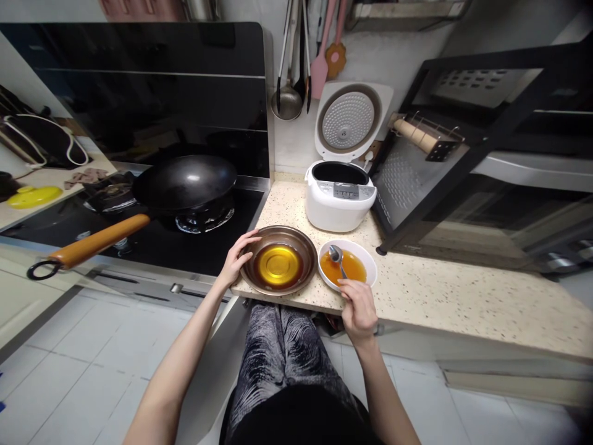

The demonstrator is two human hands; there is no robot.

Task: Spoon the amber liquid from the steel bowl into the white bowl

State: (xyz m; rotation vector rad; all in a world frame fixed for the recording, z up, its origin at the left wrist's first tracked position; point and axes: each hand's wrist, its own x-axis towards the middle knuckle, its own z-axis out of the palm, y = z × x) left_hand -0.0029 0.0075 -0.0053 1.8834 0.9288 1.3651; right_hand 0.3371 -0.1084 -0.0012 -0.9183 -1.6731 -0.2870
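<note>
1. On the black stove [241, 222], left of the worktop [463, 293], stands a black wok with orange-brown handle [185, 182].
2. Your left hand [234, 262] touches, fingers partly spread, the left rim of a round brown metal bowl [306, 247] with amber liquid, at the worktop's front left corner; I cannot tell if it grips.
3. Behind is an open white rice cooker [338, 215].
4. Near the front edge, a white bowl [372, 267] contains orange liquid; your right hand [359, 309] holds, closed, a silver metal spoon [335, 253] over it.

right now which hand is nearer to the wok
Left. The left hand touches the left rim of the metal bowl, beside the stove where the wok sits. The right hand is farther right, holding a spoon over the white bowl.
</note>
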